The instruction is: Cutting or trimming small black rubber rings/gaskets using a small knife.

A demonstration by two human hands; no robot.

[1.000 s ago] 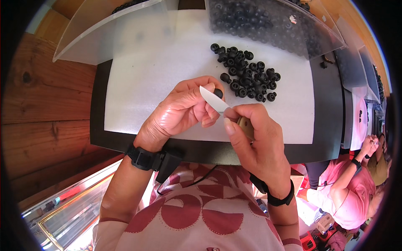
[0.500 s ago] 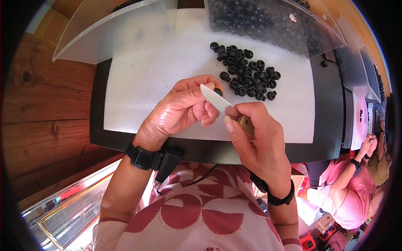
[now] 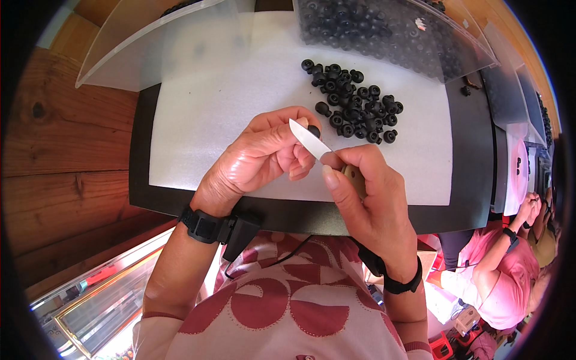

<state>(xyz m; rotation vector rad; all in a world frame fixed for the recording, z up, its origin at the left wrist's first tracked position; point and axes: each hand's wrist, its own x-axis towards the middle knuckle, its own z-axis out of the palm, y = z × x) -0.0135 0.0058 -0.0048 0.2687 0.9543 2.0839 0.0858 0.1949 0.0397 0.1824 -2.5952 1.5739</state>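
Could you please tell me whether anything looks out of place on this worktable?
Yes: one small black piece lies on the dark tabletop, off the white sheet and apart from the black pile. A ragged white patch also marks the clear bin; what it is, I cannot tell.

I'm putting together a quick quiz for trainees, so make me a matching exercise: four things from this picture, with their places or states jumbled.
1. left hand
2. right hand
3. cluster of black parts
4. white sheet

A. lying loose on the white sheet
B. holding a knife
C. flat on the dark tabletop
D. holding a single black part

Pairs: 1-D, 2-B, 3-A, 4-C
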